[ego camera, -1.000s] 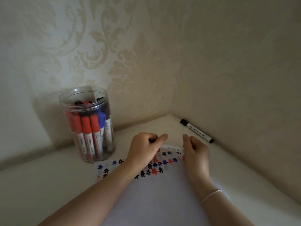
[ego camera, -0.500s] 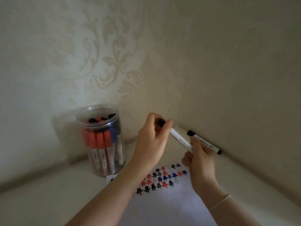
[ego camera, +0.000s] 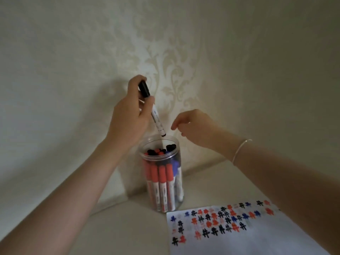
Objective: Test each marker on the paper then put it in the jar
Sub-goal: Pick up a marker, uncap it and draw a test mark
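Note:
My left hand (ego camera: 128, 116) holds a black-capped white marker (ego camera: 153, 112) upright, cap end up, its lower tip just above the mouth of the clear plastic jar (ego camera: 161, 173). The jar stands on the table and holds several red, blue and black markers. My right hand (ego camera: 195, 126) hovers to the right of the marker above the jar, fingers loosely curled, holding nothing. The white paper (ego camera: 248, 234) lies at the lower right, covered with several red, blue and black hash marks.
Patterned wallpaper walls close in behind the jar and to the right, forming a corner. The beige table surface (ego camera: 119, 227) extends to the left and front of the jar. A thin bracelet (ego camera: 239, 150) circles my right wrist.
My left hand lifted the black marker off the paper and carried it left over the jar, turning it upright. My right hand let go of the marker. The view swung left.

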The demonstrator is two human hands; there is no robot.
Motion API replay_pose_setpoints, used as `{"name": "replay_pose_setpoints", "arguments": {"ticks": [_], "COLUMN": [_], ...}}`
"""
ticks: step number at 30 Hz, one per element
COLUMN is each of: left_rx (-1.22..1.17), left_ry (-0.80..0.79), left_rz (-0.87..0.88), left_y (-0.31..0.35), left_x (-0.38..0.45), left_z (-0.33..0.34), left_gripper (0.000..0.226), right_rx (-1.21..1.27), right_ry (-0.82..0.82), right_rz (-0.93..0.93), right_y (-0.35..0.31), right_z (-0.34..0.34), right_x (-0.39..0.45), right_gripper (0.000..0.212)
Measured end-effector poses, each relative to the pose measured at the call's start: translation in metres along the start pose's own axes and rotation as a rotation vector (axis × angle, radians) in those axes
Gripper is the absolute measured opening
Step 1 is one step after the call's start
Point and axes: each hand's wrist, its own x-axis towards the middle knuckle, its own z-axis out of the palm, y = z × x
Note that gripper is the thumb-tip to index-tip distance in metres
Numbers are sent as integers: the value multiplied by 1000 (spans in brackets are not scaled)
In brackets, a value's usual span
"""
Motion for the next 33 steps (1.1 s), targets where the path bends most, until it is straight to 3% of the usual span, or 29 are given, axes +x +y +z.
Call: {"name": "replay_pose_setpoints", "arguments": {"ticks": [4, 11, 18, 26, 33], "left_rx": [67, 136, 76, -65, -49], "left_ry": [-215, -377, -293, -226, -240], "left_rz": [66, 160, 139, 66, 2], "left_y": [-25, -29, -33, -35, -37], "left_x": [-15, -11, -8, -14, -13], "left_z": [6, 7, 8, 12, 16], "left_gripper": [38, 37, 37, 34, 34], "right_rx": [-371, -414, -538, -459, -446], "right_ry": [-218, -362, -395, -353, -312], "right_rz": [-17, 31, -19, -15, -42], "right_y": [-7, -2, -4, -1, -1], "right_z": [17, 30, 25, 24, 23], "right_x": [6, 12, 18, 17, 18], "right_gripper": [32, 34, 14, 19, 18]}}
